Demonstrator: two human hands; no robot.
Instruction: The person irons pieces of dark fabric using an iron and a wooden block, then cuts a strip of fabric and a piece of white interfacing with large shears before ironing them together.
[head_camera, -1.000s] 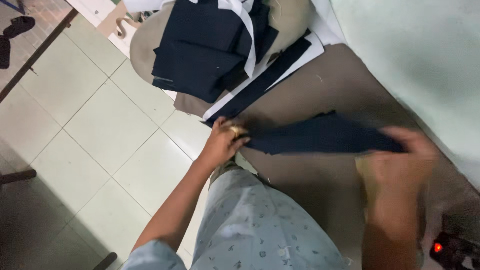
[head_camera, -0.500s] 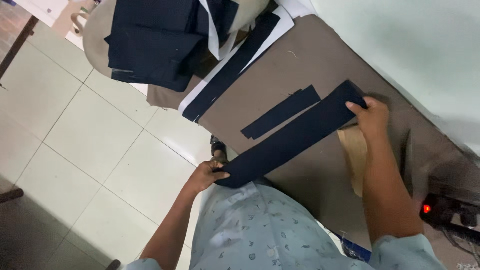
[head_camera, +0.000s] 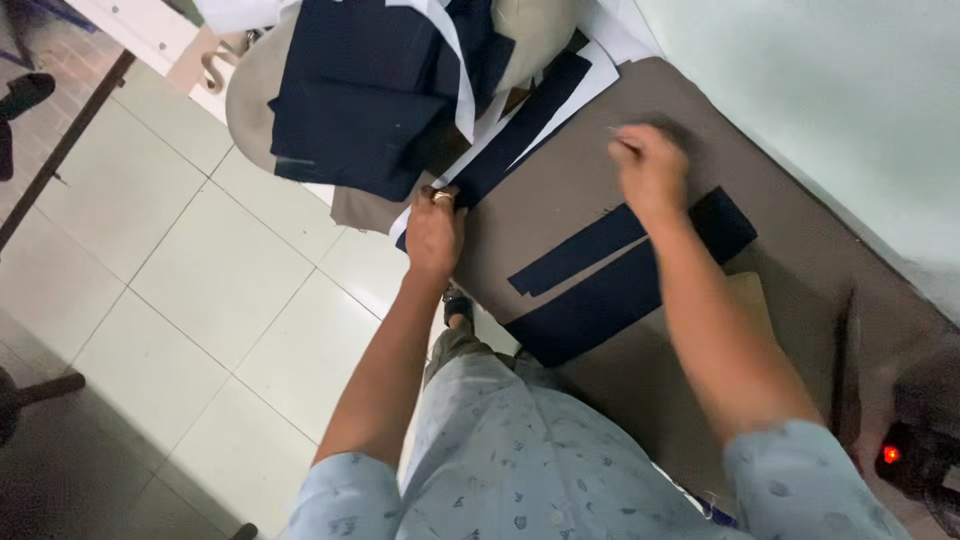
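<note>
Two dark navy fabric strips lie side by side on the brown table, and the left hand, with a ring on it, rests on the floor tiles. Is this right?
Not quite. In the head view the left hand, with its ring, rests on the long navy strip at the edge of the brown table, not on the floor tiles. The two dark navy fabric strips do lie side by side.

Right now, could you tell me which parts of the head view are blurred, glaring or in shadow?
In the head view, the right hand is smeared by motion blur over the brown table; the left hand, on a long navy strip, is sharper. The pale wall looks washed out, the floor tiles darken toward the lower left corner, and a red light blooms at the lower right.
</note>
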